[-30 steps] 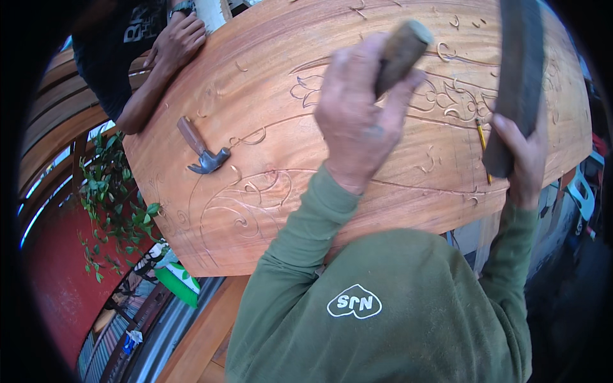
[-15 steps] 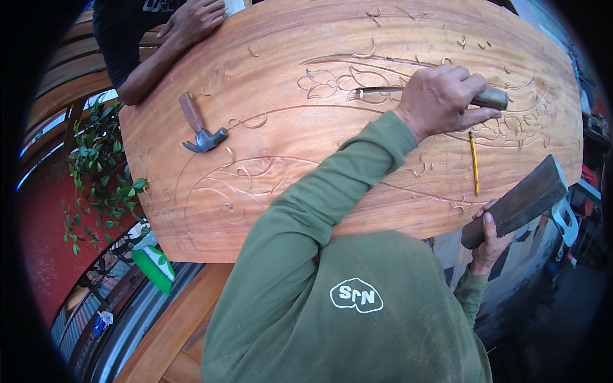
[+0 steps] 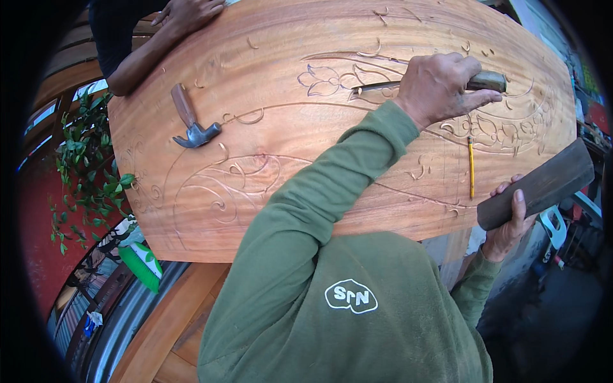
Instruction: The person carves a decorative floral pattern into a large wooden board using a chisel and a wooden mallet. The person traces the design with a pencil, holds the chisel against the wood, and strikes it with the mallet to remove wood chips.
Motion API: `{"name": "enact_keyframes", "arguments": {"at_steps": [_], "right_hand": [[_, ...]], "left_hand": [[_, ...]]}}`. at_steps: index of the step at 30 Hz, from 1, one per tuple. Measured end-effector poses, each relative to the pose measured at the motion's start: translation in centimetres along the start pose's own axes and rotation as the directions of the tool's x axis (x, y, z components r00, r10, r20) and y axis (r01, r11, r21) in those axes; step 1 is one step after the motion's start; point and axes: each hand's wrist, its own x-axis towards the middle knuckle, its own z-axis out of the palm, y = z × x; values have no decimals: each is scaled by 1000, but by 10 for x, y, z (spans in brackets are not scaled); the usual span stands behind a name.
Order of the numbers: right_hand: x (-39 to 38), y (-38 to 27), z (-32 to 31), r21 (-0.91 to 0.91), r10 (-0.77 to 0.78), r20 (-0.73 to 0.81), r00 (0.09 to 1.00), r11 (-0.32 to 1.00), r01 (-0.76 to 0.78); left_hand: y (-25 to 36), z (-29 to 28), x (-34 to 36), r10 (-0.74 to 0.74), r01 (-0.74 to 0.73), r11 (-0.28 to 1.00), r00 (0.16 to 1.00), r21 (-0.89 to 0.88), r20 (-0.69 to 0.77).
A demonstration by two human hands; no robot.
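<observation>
My left hand point(image 3: 440, 89) grips a carving chisel with its fingers wrapped round it. The chisel's dark wooden handle point(image 3: 488, 81) sticks out to the right of the fist, and its metal blade point(image 3: 377, 86) points left, low over a carved flower outline. My right hand point(image 3: 509, 223) is closed round a dark, block-shaped wooden mallet point(image 3: 536, 185), held tilted off the panel's near right edge, apart from the chisel. Beneath the chisel spreads a large reddish-brown wooden panel point(image 3: 306, 134) with carved vines, scrolls and flowers. A yellow pencil point(image 3: 471, 167) lies on it between my hands.
A claw hammer point(image 3: 195, 121) rests on the panel's left part, and curled wood shavings are scattered about. Another person's forearm point(image 3: 150, 57) leans on the far left edge. Leafy plants point(image 3: 89, 159), a green-and-white brush point(image 3: 140, 265) and a light blue handle point(image 3: 553, 226) are around the panel.
The mallet in my right hand has swung up and to the right, away from my body. My left hand keeps the chisel at nearly the same spot. The view has shifted slightly.
</observation>
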Motion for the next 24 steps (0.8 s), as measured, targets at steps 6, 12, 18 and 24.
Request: {"name": "enact_keyframes", "arguments": {"at_steps": [6,12,18,24], "right_hand": [[43,25,25,15,30,-7,1000,999,-30],[42,32,39,-249,17,62,998,969,-1],[17,46,49,-296,125,84,989,950,-95],[13,36,44,-393,101,65,993,917,-67]], "left_hand": [[4,-7,-5,40,-32,996,995,-79,95],[-2,-7,-16,48,-28,994,981,-109,186],[3,-12,-17,110,-77,990,951,-122,290],[28,0,-22,48,-80,991,960,106,276]]}}
